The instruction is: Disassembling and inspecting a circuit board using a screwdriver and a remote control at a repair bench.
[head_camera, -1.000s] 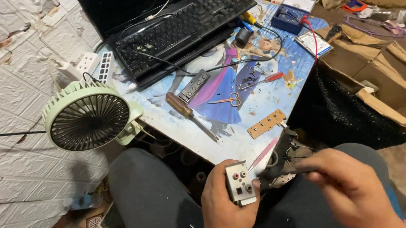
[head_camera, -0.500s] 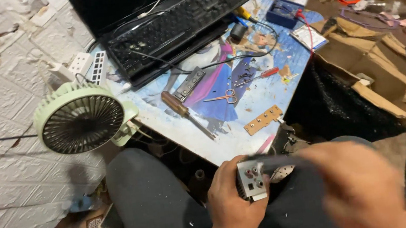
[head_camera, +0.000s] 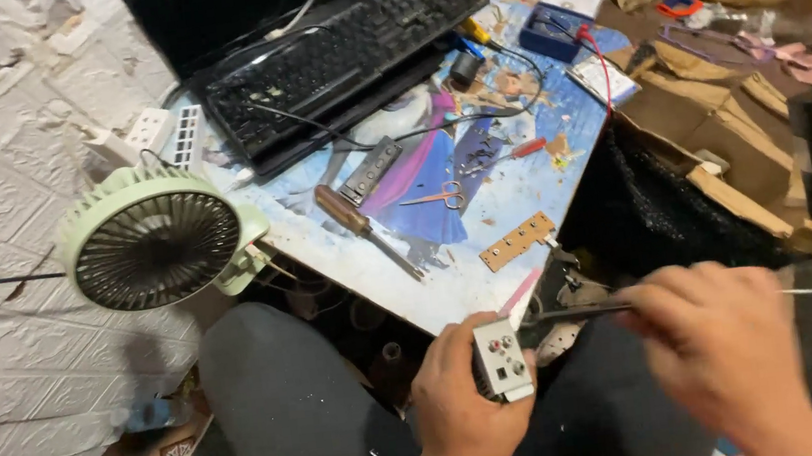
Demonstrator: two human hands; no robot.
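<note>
Over the lap, the left hand (head_camera: 460,408) is clamped around a small grey metal box with round sockets (head_camera: 500,360), while the right hand (head_camera: 731,355) pinches a thin dark tool (head_camera: 576,313) pointing at its top.

Pale green round plastic fan (head_camera: 155,250) at left, black keyboard (head_camera: 343,56) up top, blue cartoon-printed tabletop (head_camera: 522,181) centre, small grey metal box (head_camera: 500,361) at bottom.
</note>
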